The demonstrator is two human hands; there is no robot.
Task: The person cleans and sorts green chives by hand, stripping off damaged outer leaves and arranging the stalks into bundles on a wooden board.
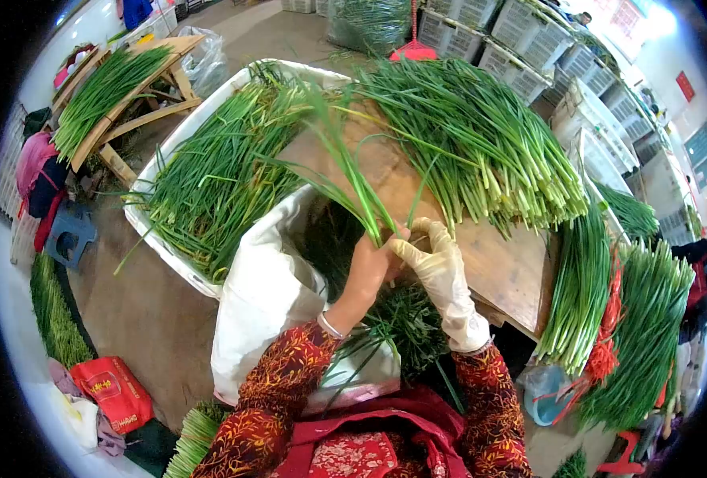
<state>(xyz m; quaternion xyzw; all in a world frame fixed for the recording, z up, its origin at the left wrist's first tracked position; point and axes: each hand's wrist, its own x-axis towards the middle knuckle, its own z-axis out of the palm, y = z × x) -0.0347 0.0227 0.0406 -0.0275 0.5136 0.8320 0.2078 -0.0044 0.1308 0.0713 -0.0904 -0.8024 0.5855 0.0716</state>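
My left hand (369,267), bare with a white band at the wrist, is closed around the lower ends of a few green stalks (352,179), whose leaves point up and away. Beside it, my right hand (435,263) wears a pale glove, its fingers pinched together at the stalk ends; what they hold is too small to make out. Both hands are above an open white sack (262,275) with loose green leaves inside. Behind them is a brown board (497,267) bearing a large pile of green stalks (481,143).
A white crate (150,179) of loose greens stands at the left. Bundled greens (644,327) and red ties (603,350) lie at the right. Stacked crates (533,40) line the back. A red bag (110,392) and blue stool (70,237) are on the left floor.
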